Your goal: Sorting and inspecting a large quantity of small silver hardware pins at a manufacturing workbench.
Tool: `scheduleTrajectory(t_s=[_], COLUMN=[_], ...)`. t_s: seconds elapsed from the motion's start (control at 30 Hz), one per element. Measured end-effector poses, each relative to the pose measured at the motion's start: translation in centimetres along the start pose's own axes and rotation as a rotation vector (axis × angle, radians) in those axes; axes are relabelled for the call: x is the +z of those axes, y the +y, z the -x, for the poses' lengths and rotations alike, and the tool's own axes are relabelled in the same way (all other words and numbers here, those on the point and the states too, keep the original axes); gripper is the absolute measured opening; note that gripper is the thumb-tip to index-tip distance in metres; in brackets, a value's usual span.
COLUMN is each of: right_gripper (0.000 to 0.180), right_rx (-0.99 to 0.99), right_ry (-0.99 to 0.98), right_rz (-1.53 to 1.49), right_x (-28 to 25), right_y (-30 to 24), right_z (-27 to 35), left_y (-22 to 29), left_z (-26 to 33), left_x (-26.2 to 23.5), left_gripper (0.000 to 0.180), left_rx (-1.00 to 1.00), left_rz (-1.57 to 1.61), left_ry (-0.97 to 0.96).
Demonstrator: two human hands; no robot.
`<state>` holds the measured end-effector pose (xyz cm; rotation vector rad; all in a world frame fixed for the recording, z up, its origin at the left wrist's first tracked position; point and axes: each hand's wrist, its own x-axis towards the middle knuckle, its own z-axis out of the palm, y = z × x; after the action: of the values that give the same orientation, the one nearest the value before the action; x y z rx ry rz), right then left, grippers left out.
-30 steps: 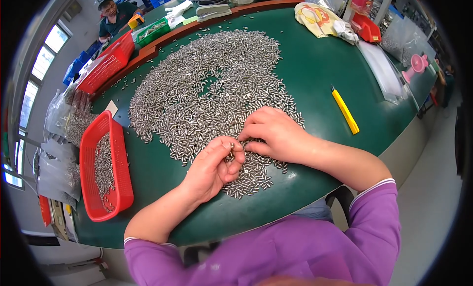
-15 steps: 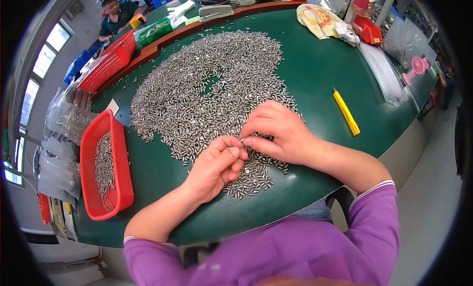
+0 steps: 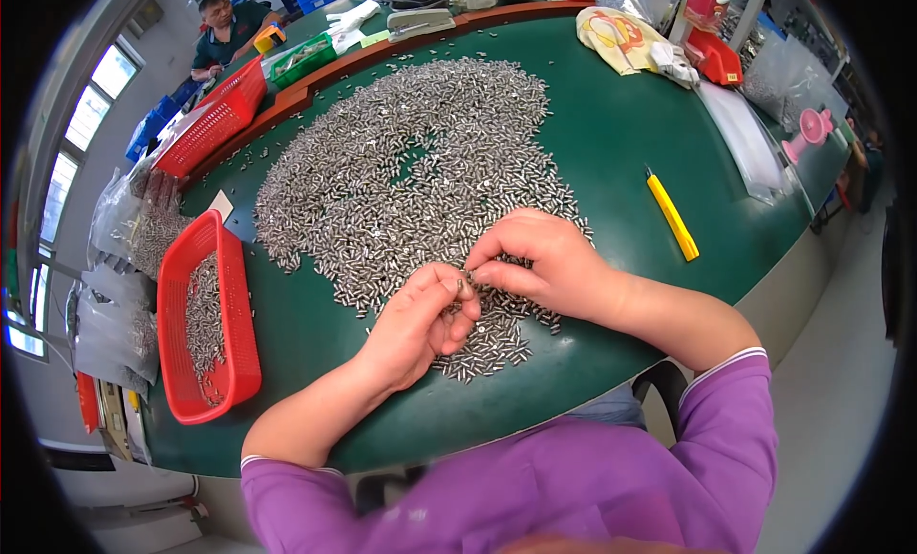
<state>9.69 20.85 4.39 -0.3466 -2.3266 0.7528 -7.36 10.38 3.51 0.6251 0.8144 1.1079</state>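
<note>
1. Small metal pieces (image 3: 382,215) lie in a big, wide heap on the table, right in front of the person. They are shiny, silver-gray and shaped like short little rods. The heap looks bumpy, and a bit of green shows through a gap in it.
2. One metal piece (image 3: 459,284) pokes up at the tips of the left hand (image 3: 420,315). The thumb and first finger pinch it, and the other fingers curl in.
3. The right hand (image 3: 540,263) is bent over the heap, with its thumb and first finger close together by the left fingertips. I cannot tell if it grips a piece too — the spot is too tiny.
4. Under the hands, a smaller patch of pieces spreads toward the person.
5. The table (image 3: 621,158) is smooth, dark green and a little shiny, with a raised brown strip (image 3: 298,97) along its far side.
6. To the left stands a long red basket (image 3: 246,334) with holes in its hard walls — more of the same pieces lie inside.
7. Beside it are crinkly clear bags (image 3: 115,334).
8. To the right lies a thin yellow cutter (image 3: 671,215) with a dark tip.
9. Farther off are a soft yellow cloth (image 3: 616,38) and flat, see-through plastic sheets (image 3: 740,138).
</note>
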Motion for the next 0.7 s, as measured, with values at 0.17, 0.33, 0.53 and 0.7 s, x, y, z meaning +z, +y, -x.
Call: scheduleTrajectory(t_s=[0.17,0.33,0.53,0.7], right_gripper=[0.009,0.009,0.014,0.021], right_rx=[0.347,0.342,-0.021,-0.205], right_ry=[-0.01,-0.024,0.021,-0.06], right_rz=[-0.459,-0.525,-0.187,0.044], right_x=[0.28,0.28,0.21,-0.01], right_y=[-0.4,-0.41,-0.08,-0.6], right_z=[-0.01,0.01,-0.11,0.01], left_y=[0.18,0.3,0.23,0.02], left_z=[0.13,0.23,0.25,0.23], left_x=[0.43,0.17,0.42,0.26], left_gripper=[0.013,0.009,0.013,0.015], left_rx=[-0.003,-0.016,-0.042,-0.058], left_rz=[-0.001,0.038,0.037,-0.004], left_ry=[0.047,0.026,-0.013,-0.008])
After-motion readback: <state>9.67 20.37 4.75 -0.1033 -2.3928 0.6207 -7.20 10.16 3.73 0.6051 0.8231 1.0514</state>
